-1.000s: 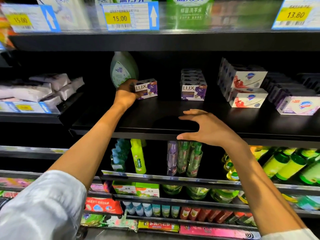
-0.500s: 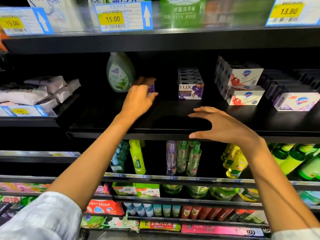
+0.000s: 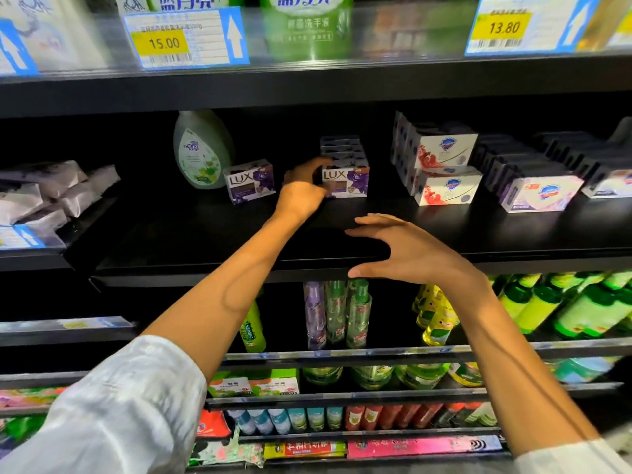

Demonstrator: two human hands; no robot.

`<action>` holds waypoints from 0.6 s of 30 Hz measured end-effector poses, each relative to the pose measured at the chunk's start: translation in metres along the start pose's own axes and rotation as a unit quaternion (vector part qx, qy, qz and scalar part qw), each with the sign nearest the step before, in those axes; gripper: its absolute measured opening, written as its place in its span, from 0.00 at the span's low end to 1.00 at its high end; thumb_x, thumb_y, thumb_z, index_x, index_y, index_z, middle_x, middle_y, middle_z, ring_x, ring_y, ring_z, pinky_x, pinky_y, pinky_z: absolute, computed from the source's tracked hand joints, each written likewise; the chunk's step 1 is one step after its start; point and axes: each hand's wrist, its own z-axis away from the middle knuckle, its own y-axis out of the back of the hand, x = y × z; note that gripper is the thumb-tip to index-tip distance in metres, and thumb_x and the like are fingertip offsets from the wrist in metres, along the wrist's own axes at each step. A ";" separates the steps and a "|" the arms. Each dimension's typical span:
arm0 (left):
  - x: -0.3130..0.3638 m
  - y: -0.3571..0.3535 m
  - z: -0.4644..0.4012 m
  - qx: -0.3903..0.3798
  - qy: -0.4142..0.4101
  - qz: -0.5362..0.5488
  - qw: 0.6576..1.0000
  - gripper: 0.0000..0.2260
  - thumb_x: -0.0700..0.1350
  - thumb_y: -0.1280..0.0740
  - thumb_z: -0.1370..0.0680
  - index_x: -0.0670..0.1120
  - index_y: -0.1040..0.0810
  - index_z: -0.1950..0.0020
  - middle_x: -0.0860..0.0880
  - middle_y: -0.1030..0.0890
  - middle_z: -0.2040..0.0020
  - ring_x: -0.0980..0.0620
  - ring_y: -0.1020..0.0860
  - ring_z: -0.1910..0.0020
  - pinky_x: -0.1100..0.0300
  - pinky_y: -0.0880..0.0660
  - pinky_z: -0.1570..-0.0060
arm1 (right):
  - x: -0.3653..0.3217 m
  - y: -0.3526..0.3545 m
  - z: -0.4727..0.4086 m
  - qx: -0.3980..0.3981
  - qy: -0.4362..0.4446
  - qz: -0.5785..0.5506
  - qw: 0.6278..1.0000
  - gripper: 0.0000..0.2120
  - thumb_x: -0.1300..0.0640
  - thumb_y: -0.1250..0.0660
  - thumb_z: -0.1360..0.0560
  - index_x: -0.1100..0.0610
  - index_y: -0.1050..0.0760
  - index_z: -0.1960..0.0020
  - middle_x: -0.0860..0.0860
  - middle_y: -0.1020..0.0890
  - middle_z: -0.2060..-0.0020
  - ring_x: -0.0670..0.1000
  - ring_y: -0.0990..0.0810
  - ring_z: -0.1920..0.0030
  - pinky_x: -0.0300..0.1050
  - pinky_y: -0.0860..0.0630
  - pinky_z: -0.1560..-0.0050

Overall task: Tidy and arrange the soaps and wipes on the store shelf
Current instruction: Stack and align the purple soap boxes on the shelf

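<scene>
A lone purple LUX soap box [image 3: 249,181] stands on the black shelf [image 3: 191,241], just right of a green liquid-soap bottle [image 3: 201,148]. Further right is a row of LUX boxes [image 3: 347,179] running back into the shelf. My left hand [image 3: 302,191] is at that row's front box, thumb over its top left corner and fingers curled round its left end. My right hand [image 3: 403,251] hovers over the shelf's front edge, fingers spread, holding nothing. White wipe packs [image 3: 44,193] lie piled on the lower shelf at far left.
White-and-red soap boxes [image 3: 444,165] are stacked right of the LUX row, with pink-and-white ones [image 3: 540,193] beyond. Price tags [image 3: 186,39] line the shelf above. Spray bottles [image 3: 337,313] and green bottles [image 3: 547,302] fill the shelves below.
My left hand set the lone LUX box down beside the green bottle, let go of it, and moved right to the front box of the LUX row. My right hand barely moved.
</scene>
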 end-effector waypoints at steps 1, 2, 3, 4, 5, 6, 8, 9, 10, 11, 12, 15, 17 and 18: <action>-0.001 -0.001 0.001 0.012 -0.003 -0.001 1.000 0.19 0.42 0.26 0.21 0.49 0.21 0.31 0.44 0.19 0.34 0.44 0.21 0.34 0.48 0.23 0.34 | 0.000 0.000 0.000 0.001 0.000 0.001 1.000 0.40 0.26 0.29 0.32 0.35 0.33 0.23 0.33 0.40 0.21 0.37 0.50 0.20 0.47 0.44 0.20; 0.000 0.000 0.002 0.019 -0.005 -0.007 1.000 0.18 0.43 0.26 0.21 0.50 0.20 0.31 0.44 0.19 0.34 0.44 0.21 0.35 0.49 0.23 0.35 | -0.001 0.000 0.000 0.002 0.000 0.002 1.000 0.40 0.27 0.29 0.32 0.35 0.33 0.23 0.33 0.40 0.21 0.37 0.50 0.20 0.47 0.44 0.20; 0.000 0.000 0.003 0.022 -0.002 -0.011 1.000 0.17 0.44 0.26 0.21 0.51 0.20 0.32 0.45 0.19 0.35 0.44 0.21 0.35 0.49 0.22 0.35 | -0.002 0.000 0.000 0.003 0.000 0.003 1.000 0.40 0.27 0.29 0.32 0.36 0.33 0.23 0.34 0.40 0.21 0.38 0.50 0.19 0.46 0.45 0.20; 0.000 0.001 0.003 0.025 -0.001 -0.013 1.000 0.17 0.45 0.26 0.21 0.51 0.20 0.32 0.45 0.18 0.35 0.44 0.21 0.35 0.49 0.22 0.35 | -0.004 0.000 0.001 0.003 0.001 0.004 1.000 0.40 0.27 0.29 0.31 0.36 0.33 0.23 0.34 0.40 0.21 0.38 0.50 0.19 0.46 0.46 0.21; 0.000 0.001 0.002 0.027 -0.002 -0.008 1.000 0.17 0.45 0.26 0.21 0.51 0.19 0.33 0.45 0.18 0.36 0.44 0.20 0.36 0.49 0.22 0.35 | -0.004 0.001 0.001 0.002 0.002 0.005 1.000 0.40 0.28 0.29 0.31 0.36 0.33 0.22 0.34 0.40 0.21 0.38 0.50 0.19 0.45 0.46 0.21; -0.001 0.001 0.003 0.029 -0.003 -0.003 1.000 0.17 0.45 0.25 0.22 0.51 0.19 0.33 0.45 0.18 0.37 0.45 0.20 0.36 0.48 0.21 0.36 | -0.005 0.001 0.001 0.001 0.003 0.005 1.000 0.39 0.28 0.29 0.31 0.36 0.34 0.22 0.34 0.40 0.21 0.38 0.51 0.19 0.44 0.47 0.21; -0.003 0.001 0.004 0.037 0.003 0.010 0.999 0.16 0.45 0.24 0.23 0.51 0.18 0.35 0.46 0.17 0.40 0.46 0.19 0.39 0.49 0.20 0.38 | -0.005 0.002 0.001 -0.003 0.004 0.003 1.000 0.39 0.28 0.29 0.30 0.36 0.34 0.22 0.34 0.40 0.21 0.38 0.51 0.19 0.43 0.47 0.23; -0.002 0.002 0.005 0.042 0.012 0.021 0.999 0.16 0.45 0.23 0.23 0.51 0.17 0.36 0.46 0.17 0.42 0.47 0.19 0.41 0.49 0.20 0.40 | -0.005 0.002 0.001 -0.005 0.007 0.004 1.000 0.38 0.28 0.29 0.30 0.36 0.34 0.22 0.34 0.40 0.21 0.38 0.51 0.19 0.42 0.47 0.24; -0.001 0.004 0.007 0.046 0.018 0.036 0.998 0.16 0.45 0.22 0.24 0.50 0.17 0.37 0.46 0.17 0.44 0.48 0.18 0.43 0.50 0.20 0.41 | -0.005 0.003 0.002 -0.007 0.008 0.002 1.000 0.38 0.29 0.29 0.29 0.36 0.33 0.23 0.33 0.40 0.21 0.37 0.50 0.20 0.41 0.47 0.25; -0.001 0.006 0.010 0.047 0.024 0.054 0.997 0.15 0.44 0.22 0.24 0.49 0.17 0.38 0.46 0.17 0.45 0.48 0.18 0.44 0.52 0.20 0.41 | -0.005 0.004 0.002 -0.008 0.007 -0.005 1.000 0.36 0.29 0.30 0.29 0.36 0.32 0.23 0.33 0.39 0.22 0.37 0.49 0.20 0.40 0.46 0.25; 0.001 0.009 0.013 0.045 0.027 0.073 0.996 0.15 0.43 0.22 0.25 0.48 0.17 0.38 0.47 0.17 0.45 0.49 0.18 0.45 0.54 0.20 0.42 | -0.006 0.005 0.003 -0.002 0.004 -0.019 1.000 0.35 0.29 0.30 0.29 0.36 0.31 0.24 0.34 0.37 0.23 0.38 0.46 0.21 0.40 0.44 0.26; -0.002 0.021 0.026 0.031 0.045 0.129 0.990 0.15 0.41 0.22 0.25 0.48 0.16 0.40 0.47 0.16 0.46 0.48 0.16 0.47 0.54 0.19 0.42 | -0.006 0.007 0.003 0.079 -0.006 -0.110 0.991 0.33 0.29 0.32 0.30 0.37 0.27 0.27 0.36 0.28 0.28 0.39 0.33 0.27 0.43 0.35 0.26; -0.001 0.030 0.038 0.028 0.074 0.198 0.977 0.13 0.40 0.22 0.25 0.47 0.16 0.41 0.46 0.15 0.48 0.46 0.14 0.49 0.51 0.17 0.44 | -0.006 0.007 -0.002 0.163 -0.014 -0.187 0.969 0.29 0.34 0.29 0.28 0.38 0.26 0.28 0.38 0.23 0.32 0.39 0.27 0.30 0.43 0.31 0.28; 0.001 0.034 0.045 0.021 0.089 0.241 0.966 0.12 0.39 0.23 0.24 0.45 0.16 0.41 0.46 0.15 0.48 0.45 0.14 0.49 0.51 0.17 0.45 | -0.006 0.008 -0.007 0.193 -0.025 -0.219 0.956 0.27 0.37 0.27 0.26 0.40 0.26 0.28 0.39 0.21 0.34 0.40 0.25 0.32 0.41 0.29 0.30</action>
